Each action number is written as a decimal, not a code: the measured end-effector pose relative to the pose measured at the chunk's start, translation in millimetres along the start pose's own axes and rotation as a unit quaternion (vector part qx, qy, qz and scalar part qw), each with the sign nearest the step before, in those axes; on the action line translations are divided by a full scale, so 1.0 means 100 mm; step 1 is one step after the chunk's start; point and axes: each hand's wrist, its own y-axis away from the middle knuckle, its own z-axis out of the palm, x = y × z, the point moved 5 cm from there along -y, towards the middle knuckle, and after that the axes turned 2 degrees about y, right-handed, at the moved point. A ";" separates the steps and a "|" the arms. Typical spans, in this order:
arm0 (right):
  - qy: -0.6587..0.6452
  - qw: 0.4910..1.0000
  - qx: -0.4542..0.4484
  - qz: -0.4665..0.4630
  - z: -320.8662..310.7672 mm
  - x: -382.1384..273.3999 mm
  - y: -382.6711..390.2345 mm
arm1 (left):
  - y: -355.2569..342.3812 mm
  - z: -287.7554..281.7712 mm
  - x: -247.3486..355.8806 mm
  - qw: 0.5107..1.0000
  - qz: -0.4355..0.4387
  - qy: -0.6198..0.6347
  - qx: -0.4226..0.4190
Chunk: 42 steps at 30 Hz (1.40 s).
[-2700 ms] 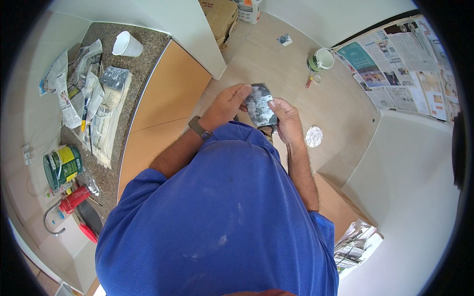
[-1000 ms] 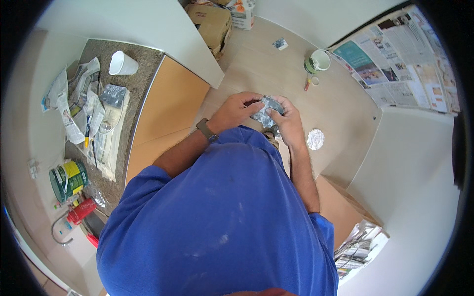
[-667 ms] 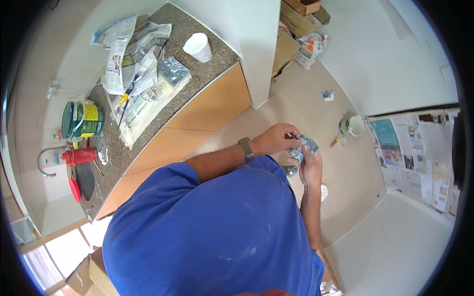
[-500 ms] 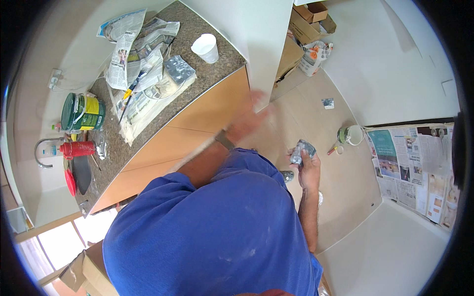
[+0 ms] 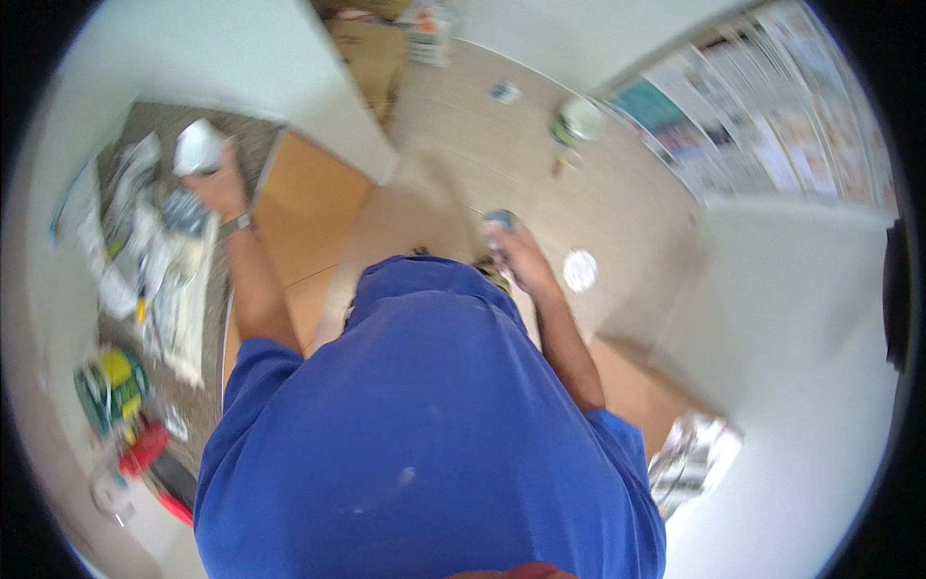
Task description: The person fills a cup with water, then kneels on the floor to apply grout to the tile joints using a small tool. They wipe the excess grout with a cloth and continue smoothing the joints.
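Observation:
At the far end of the counter, my left hand (image 5: 220, 185) is wrapped round a white plastic cup (image 5: 199, 148). A grey, dust-smeared block (image 5: 186, 212) sits on newspaper just below that hand. Over the floor in front of me, my right hand (image 5: 523, 256) is closed round a grey sanding sponge (image 5: 499, 221) marked with white dust. Its fingers partly cover the sponge, and motion blurs the whole picture.
Crumpled newspaper (image 5: 116, 275) covers part of the counter, near a green and yellow bucket (image 5: 111, 386) and a red bottle (image 5: 145, 449). On the floor are an open tub (image 5: 582, 119), a white disc (image 5: 580, 271) and a cardboard box (image 5: 371, 58).
My left hand has moved out over the counter and taken hold of the cup. The view has turned, and my right hand still holds the sanding sponge.

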 end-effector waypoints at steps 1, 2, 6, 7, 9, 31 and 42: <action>0.076 0.995 0.039 -0.042 -0.08 0.03 -0.01 | 0.05 0.07 0.04 0.999 -0.028 -0.023 0.027; 0.153 0.983 0.066 -0.079 -0.14 0.07 -0.06 | 0.05 0.07 0.14 0.999 -0.036 0.027 0.024; 0.022 0.995 0.093 -0.034 -0.42 0.43 -0.02 | -0.06 0.16 0.06 0.996 -0.045 0.073 -0.004; -0.021 0.995 0.090 -0.028 -0.48 0.49 0.04 | -0.02 0.12 0.11 0.995 -0.052 0.089 0.003; -0.051 0.992 0.113 -0.015 -0.62 0.65 0.16 | 0.03 0.09 0.19 0.996 -0.058 0.067 0.014; -0.222 0.929 0.259 -0.142 -3.21 0.49 1.39 | 4.23 1.35 3.42 0.696 0.039 0.344 -0.630; 0.320 0.794 0.452 -0.250 -4.07 -0.88 2.43 | 6.19 1.99 5.42 0.496 0.303 0.323 -0.747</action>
